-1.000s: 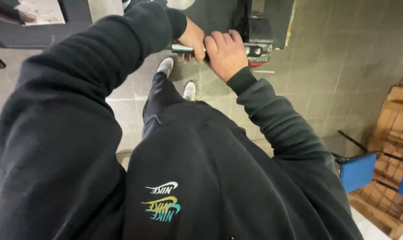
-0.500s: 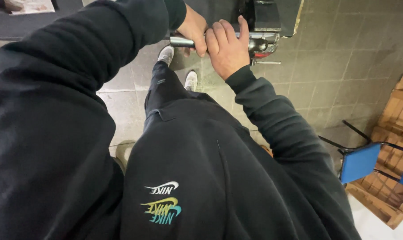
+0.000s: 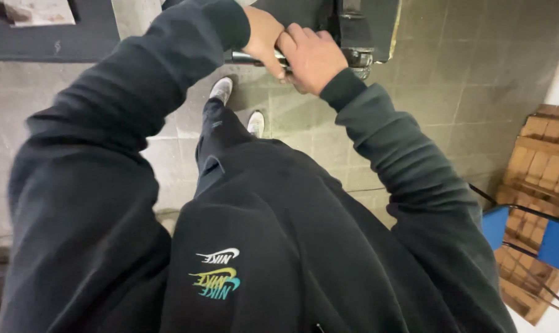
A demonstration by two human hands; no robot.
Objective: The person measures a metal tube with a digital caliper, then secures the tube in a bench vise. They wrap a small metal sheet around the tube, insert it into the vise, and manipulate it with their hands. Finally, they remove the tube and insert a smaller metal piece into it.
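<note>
Both arms are reaching forward in dark sleeves, hands meeting side by side. The left hand (image 3: 264, 34) is curling its fingers shut; the right hand (image 3: 313, 57) is gripping closed, knuckles up.

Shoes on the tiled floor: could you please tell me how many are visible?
2: one pale grey shoe under the left forearm, the other pale grey shoe just right of it, below the clasped hands. Both are partly hidden by dark trouser legs.

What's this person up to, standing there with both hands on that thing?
Seen from a head camera looking down, a person in a dark sweatshirt stands on a tiled floor. The left hand and right hand are closed side by side around a shiny metal bar that sticks out from a dark machine. A blue chair stands at the right.
</note>
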